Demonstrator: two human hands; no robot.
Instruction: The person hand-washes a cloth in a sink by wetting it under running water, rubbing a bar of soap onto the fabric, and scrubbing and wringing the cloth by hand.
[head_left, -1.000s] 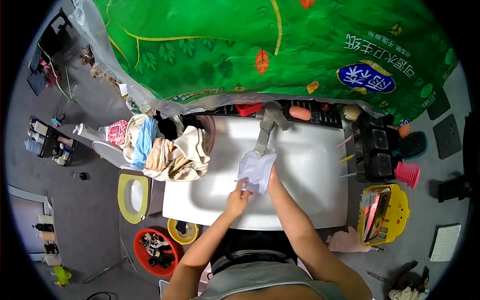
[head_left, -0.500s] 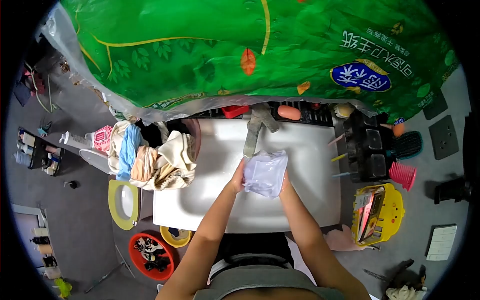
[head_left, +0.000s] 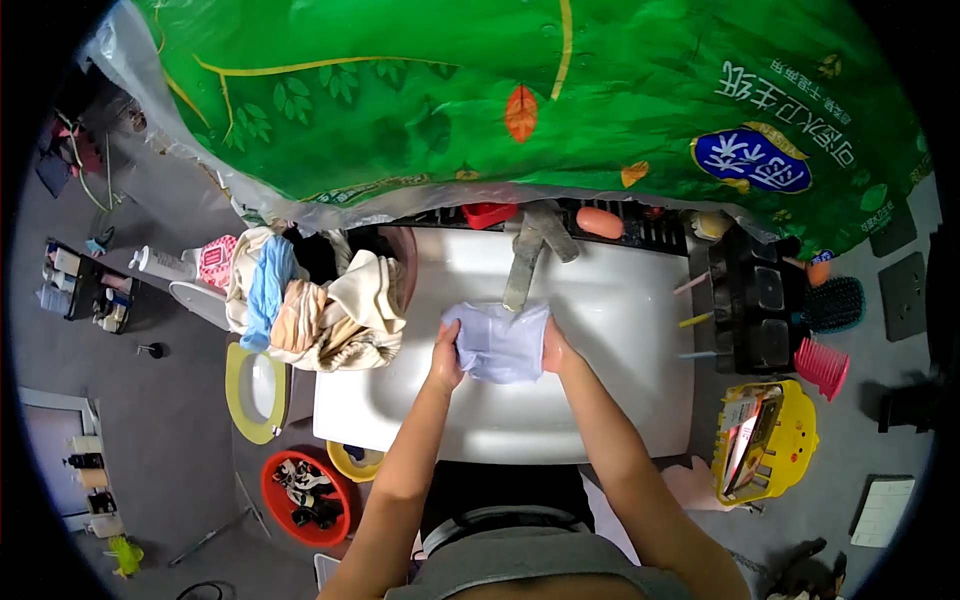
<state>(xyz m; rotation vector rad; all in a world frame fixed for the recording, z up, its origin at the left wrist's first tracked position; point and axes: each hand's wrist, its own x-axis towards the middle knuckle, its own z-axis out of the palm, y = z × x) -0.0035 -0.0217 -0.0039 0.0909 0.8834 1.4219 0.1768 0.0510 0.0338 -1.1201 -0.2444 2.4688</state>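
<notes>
A wet, pale lavender cloth (head_left: 500, 345) is spread between my two hands over the white sink (head_left: 620, 340). My left hand (head_left: 447, 355) grips its left edge, thumb on top. On the opposite edge, my right hand (head_left: 556, 350) is closed on the cloth, its fingertips partly hidden. The grey faucet (head_left: 522, 268) points down at the cloth's upper edge; whether water is running is hard to make out.
A basin heaped with clothes (head_left: 345, 310) sits on the sink's left side. Behind the faucet lie an orange soap bar (head_left: 600, 222) and a large green tissue package (head_left: 420, 120). Black holders (head_left: 750, 300) stand right, above a yellow basket (head_left: 780, 440). A red basin (head_left: 340, 500) is below left.
The cloth has moved slightly left and is stretched wider and flatter, with my hands farther apart. The whole view has shifted a little.
</notes>
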